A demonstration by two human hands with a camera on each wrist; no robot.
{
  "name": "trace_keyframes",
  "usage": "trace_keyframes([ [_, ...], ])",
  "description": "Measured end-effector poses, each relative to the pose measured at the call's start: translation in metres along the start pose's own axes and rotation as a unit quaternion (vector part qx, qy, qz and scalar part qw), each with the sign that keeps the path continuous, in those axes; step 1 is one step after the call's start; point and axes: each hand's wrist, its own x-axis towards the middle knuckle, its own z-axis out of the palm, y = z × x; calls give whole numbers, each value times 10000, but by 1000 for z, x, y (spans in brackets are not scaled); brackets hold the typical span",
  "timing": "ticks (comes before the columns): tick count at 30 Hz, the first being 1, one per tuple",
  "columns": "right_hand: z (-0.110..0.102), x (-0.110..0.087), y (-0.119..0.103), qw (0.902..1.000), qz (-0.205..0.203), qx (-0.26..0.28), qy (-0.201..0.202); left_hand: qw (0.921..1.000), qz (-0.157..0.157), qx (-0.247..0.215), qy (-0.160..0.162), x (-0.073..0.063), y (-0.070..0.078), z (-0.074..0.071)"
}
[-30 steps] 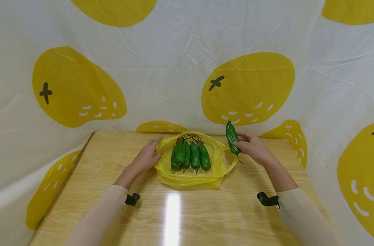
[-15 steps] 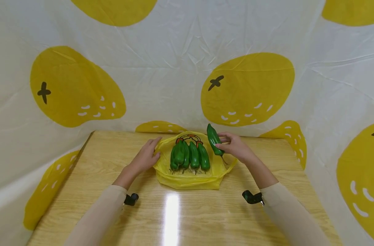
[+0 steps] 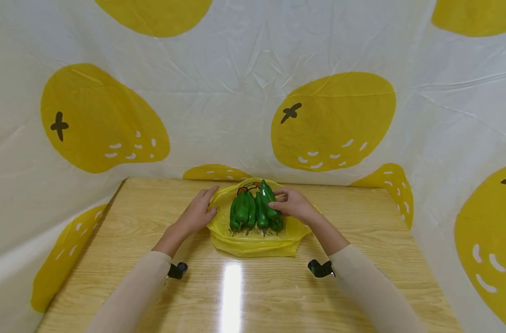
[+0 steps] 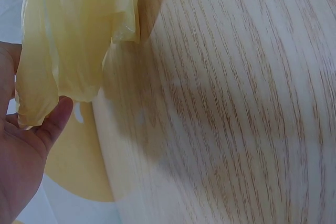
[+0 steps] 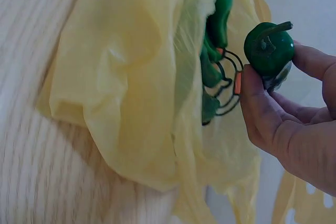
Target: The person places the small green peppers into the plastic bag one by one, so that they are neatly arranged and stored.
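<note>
A yellow plastic bag point(image 3: 253, 247) lies with its mouth open on the table, several green chili peppers point(image 3: 242, 210) side by side inside. My right hand point(image 3: 294, 203) pinches another green chili pepper point(image 3: 267, 199) between thumb and fingers, over the right side of the row, tip pointing up and away. In the right wrist view this held pepper point(image 5: 269, 50) shows its stem end, apart from the peppers below. At the bag's left edge, my left hand point(image 3: 196, 210) holds the plastic; the left wrist view shows the thumb point(image 4: 59, 119) against the yellow film point(image 4: 79, 66).
The wooden table point(image 3: 153, 286) ends at a back edge just behind the bag. A white cloth point(image 3: 219, 115) with large yellow fruit prints hangs behind and along both sides. Dark wrist cameras point(image 3: 319, 268) sit under both sleeves.
My right hand has carried its pepper leftward from beside the bag to over the peppers inside, and somewhat lower. My left hand stays at the bag's left edge.
</note>
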Motion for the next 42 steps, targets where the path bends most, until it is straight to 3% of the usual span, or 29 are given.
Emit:
trace_keyframes([
  [19,26,22,-9,9952,185,-961,-47,9999,101,-10,-12,1,2,0],
  [33,35,30,-11,9924,180,-1210,-91,9999,56,-80,45,-2,2,-1],
  [42,41,27,-11,9907,263,-1327,-114,9998,198,-23,92,-3,0,0],
])
